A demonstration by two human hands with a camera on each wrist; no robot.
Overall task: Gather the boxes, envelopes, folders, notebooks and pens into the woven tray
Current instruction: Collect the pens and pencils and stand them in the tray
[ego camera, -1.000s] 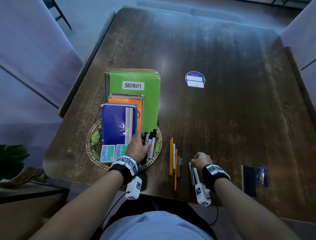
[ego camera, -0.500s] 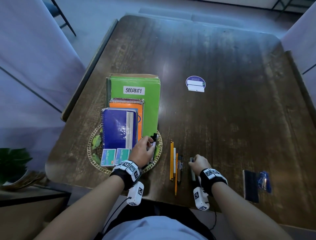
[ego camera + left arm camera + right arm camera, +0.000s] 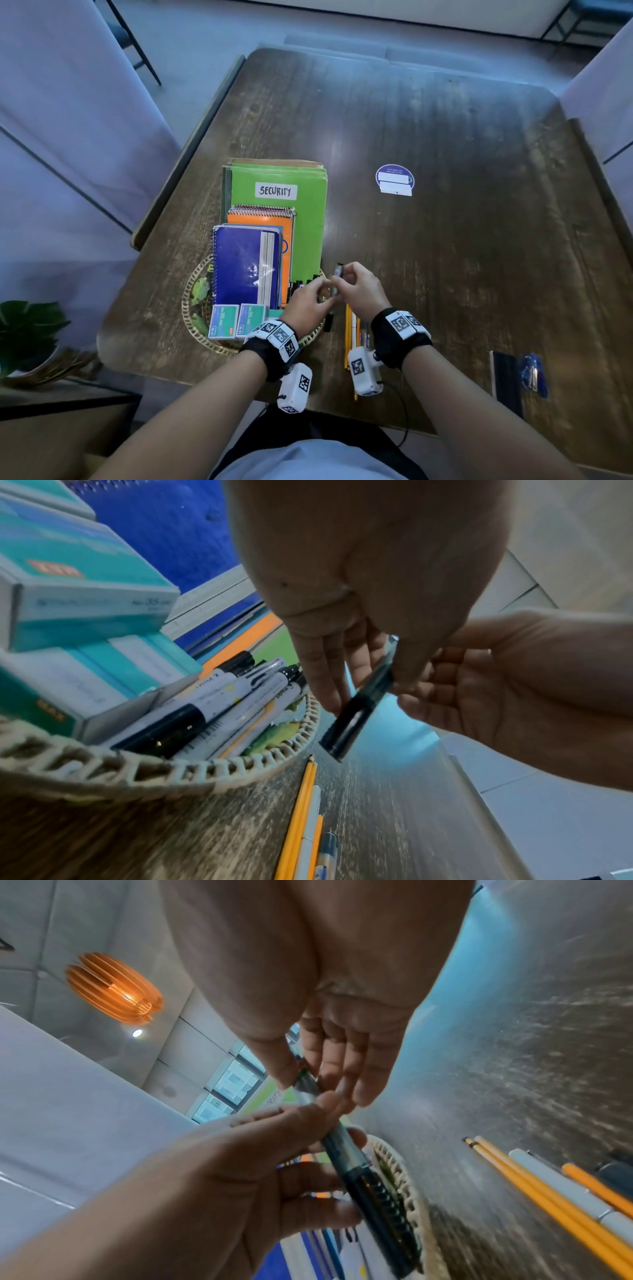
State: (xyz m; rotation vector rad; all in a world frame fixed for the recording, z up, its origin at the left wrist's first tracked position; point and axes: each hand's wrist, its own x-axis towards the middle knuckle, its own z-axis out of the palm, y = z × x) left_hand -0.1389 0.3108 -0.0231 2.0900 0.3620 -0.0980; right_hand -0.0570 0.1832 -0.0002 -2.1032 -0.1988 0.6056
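Observation:
A woven tray (image 3: 191, 310) near the table's front-left edge holds a green folder (image 3: 308, 219) labelled SECURITY, an orange notebook (image 3: 260, 217), a blue notebook (image 3: 239, 263), two teal boxes (image 3: 224, 320) and several markers (image 3: 222, 704). Just right of the tray rim (image 3: 171, 775), both hands meet above the table around one dark pen (image 3: 337, 275). My right hand (image 3: 342, 279) pinches the pen (image 3: 373, 1191) at its upper end. My left hand (image 3: 323, 293) grips the pen (image 3: 356, 710) at its middle. Pencils and pens (image 3: 352, 329) lie on the table under my right wrist.
A round purple sticker (image 3: 394, 180) lies mid-table. A black block (image 3: 507, 380) and a blue packet (image 3: 532, 375) sit at the front right. A potted plant (image 3: 27, 329) stands on a low shelf off the table's left. Yellow pencils (image 3: 548, 1183) lie right of the tray.
My right hand lifted a pen off the table and carried it left and forward. My left hand left the markers in the tray and came up to grip the same pen.

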